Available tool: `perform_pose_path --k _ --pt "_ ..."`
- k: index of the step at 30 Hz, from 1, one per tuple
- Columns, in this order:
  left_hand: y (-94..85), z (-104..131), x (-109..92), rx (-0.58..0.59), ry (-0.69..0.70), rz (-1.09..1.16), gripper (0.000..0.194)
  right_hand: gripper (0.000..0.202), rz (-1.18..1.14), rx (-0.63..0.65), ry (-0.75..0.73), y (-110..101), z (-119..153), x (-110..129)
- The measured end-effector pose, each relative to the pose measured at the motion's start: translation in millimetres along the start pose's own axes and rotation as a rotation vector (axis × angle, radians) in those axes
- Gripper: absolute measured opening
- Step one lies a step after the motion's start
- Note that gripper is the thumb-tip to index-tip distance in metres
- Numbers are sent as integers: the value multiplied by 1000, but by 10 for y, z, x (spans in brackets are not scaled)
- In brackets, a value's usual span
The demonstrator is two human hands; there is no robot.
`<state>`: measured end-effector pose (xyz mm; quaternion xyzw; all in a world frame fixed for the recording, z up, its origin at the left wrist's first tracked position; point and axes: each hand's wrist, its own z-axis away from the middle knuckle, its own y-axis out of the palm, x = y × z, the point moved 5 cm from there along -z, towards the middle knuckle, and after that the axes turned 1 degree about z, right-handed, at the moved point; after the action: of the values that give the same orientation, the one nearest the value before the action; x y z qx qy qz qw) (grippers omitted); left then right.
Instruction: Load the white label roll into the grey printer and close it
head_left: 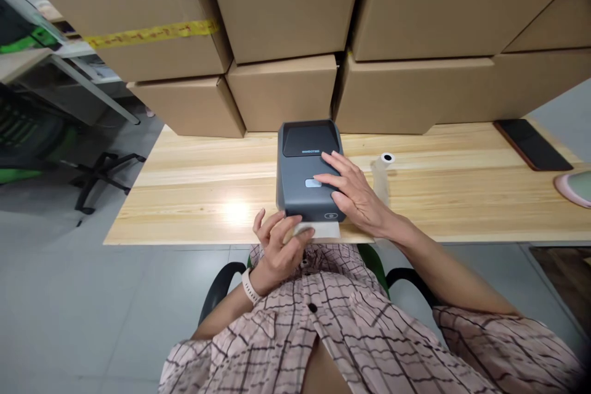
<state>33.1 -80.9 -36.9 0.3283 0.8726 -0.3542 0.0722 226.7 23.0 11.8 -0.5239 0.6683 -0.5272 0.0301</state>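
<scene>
A dark grey label printer (300, 168) stands near the front edge of the wooden table, its lid down. From its front a white paper strip (327, 229) sticks out. My left hand (281, 243) is at the printer's lower left front corner, thumb and fingers closed on the strip's left end. Fingers spread, my right hand (353, 192) rests on top of the printer, with a fingertip by the light button. To the right lies a small white roll (387, 158) with a translucent strip trailing toward the front edge.
Stacked cardboard boxes (286, 89) line the back of the table (194, 191). A black phone (533, 144) and a pink-rimmed object (575, 188) are at the right. An office chair (99, 166) stands on the floor at left.
</scene>
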Motion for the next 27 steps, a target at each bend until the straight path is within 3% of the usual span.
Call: perform_pose_path --k 8,12,15,17,19,21,24,27 --pt "-101 -100 -114 -65 64 -52 27 51 277 15 -77 -155 -74 135" --pt "-107 -91 -99 -73 54 -5 27 54 314 125 -123 -163 -192 166" --pt "-140 -143 -18 -145 -56 183 43 58 281 154 -110 -161 -178 136" --pt "-145 -205 99 -164 -245 313 50 65 207 151 -61 -162 -96 95" --pt "-102 -254 223 -88 -459 429 52 77 95 123 56 -170 32 19" --pt "-30 -278 290 61 -577 526 56 86 -23 98 197 -162 184 -71" --pt "35 -279 302 184 -552 593 60 88 -147 128 312 -110 366 -139" --pt "59 -263 303 146 -512 619 60 91 -205 154 318 -98 413 -118"
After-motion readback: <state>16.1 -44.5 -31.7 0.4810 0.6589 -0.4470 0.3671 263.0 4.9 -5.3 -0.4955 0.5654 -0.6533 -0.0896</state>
